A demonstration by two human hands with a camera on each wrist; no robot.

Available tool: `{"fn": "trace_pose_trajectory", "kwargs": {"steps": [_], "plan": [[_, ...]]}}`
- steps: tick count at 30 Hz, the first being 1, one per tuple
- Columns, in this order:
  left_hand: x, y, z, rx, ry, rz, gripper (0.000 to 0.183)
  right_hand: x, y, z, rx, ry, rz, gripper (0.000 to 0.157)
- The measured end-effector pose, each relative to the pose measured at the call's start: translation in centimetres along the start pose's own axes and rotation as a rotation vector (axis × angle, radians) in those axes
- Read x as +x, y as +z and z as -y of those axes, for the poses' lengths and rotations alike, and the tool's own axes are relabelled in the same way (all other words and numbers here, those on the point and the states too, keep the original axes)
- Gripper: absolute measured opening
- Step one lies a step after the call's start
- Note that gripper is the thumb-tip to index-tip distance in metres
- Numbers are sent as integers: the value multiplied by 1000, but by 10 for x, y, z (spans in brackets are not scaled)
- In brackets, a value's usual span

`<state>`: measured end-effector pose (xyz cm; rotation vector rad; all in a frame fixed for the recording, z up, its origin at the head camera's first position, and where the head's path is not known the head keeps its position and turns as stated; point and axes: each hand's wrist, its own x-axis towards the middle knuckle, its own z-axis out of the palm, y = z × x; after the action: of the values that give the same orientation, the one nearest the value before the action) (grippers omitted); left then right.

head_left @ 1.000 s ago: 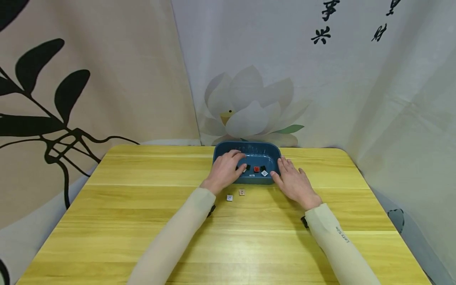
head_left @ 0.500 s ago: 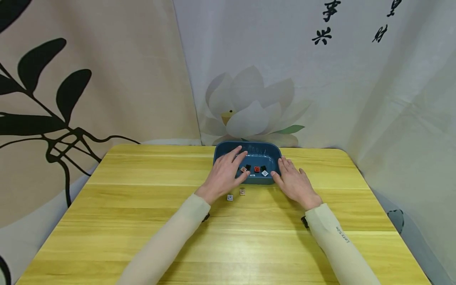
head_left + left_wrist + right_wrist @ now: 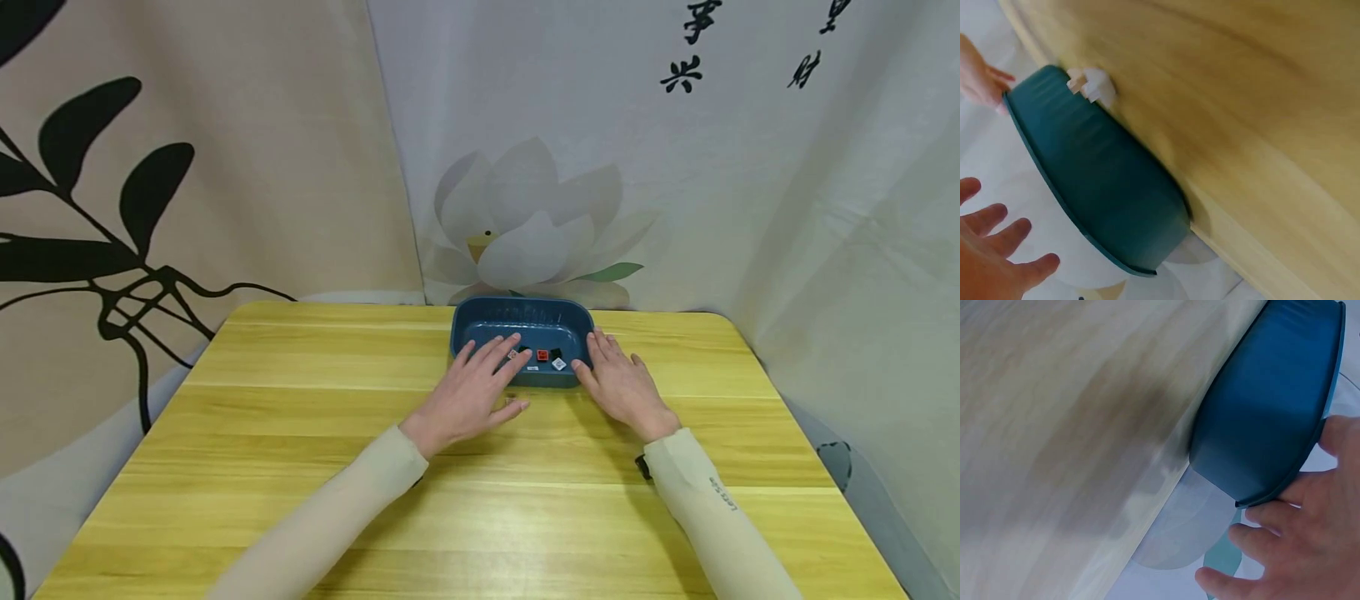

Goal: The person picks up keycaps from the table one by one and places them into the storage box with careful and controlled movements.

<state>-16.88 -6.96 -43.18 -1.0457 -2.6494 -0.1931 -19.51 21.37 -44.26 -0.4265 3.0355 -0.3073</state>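
My left hand point(image 3: 461, 404) hovers with spread fingers over the near left side of a dark blue plastic basin point(image 3: 555, 323), holding nothing. Beneath its thumb, two small blocky pieces lie on the table against the basin, one tan point(image 3: 1075, 80) and one white point(image 3: 1099, 86); the hand mostly hides them in the head view. My right hand point(image 3: 621, 383) rests along the basin's right end, fingers extended, with its thumb at the near rim. Inside the basin lie several small square pieces, among them a red one point(image 3: 542, 355), a white one point(image 3: 558, 364) and a black one point(image 3: 556, 353).
The basin stands near the back edge of a yellow wooden table point(image 3: 585, 517). Behind it hangs a pale curtain point(image 3: 315, 150) printed with a lotus, leaves and dark characters.
My left hand has drawn back out of the basin, toward me and to the left, its fingers spreading and its thumb now over the loose pieces. The right hand stays at the basin's end.
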Motion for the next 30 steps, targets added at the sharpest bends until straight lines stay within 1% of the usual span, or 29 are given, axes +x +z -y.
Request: {"fn": "trace_pose_trajectory", "kwargs": {"steps": [4,9,13,19,22,24,30], "plan": [[-6,2,-2,20,57,-12,70,-1,-1,1,1,1,0,74],[-10,5,-3,38,137,-32,67,-1,-2,2,4,4,-9,74],[-15,6,-3,55,179,-12,65,-1,-2,2,8,4,-8,74],[-23,9,-1,88,212,16,60,-1,-3,2,11,-1,-4,73],[-27,12,1,95,216,35,58,-2,-3,2,14,-4,1,73],[-29,13,2,93,205,61,59,-2,-3,2,17,-3,3,73],[-31,17,6,62,127,184,67,-2,-3,2,21,-2,5,74]]}}
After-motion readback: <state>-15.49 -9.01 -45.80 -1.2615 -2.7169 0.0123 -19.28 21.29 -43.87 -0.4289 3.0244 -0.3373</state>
